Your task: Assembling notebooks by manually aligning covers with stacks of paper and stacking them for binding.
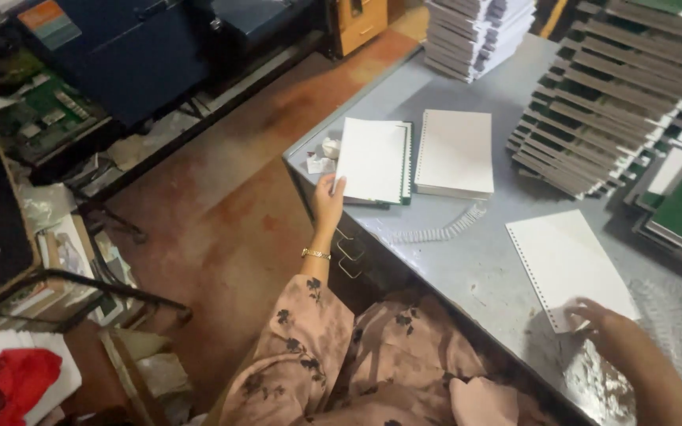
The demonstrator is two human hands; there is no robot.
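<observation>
My left hand (327,202) grips the near left corner of a white punched paper block (372,160) that lies on a green cover at the table's left edge. My right hand (603,323) rests with fingers on the near corner of a white punched sheet (568,264) lying flat on the grey metal table (467,268). A second white punched block (455,152) lies beside the first. A white plastic binding comb (440,230) lies between the blocks and the sheet.
Fanned stacks of green-backed covers (609,95) fill the table's right side. A pile of white pads (475,31) stands at the far edge. A small tape roll (331,147) sits near the left corner. Blue machinery (128,55) and clutter line the floor on the left.
</observation>
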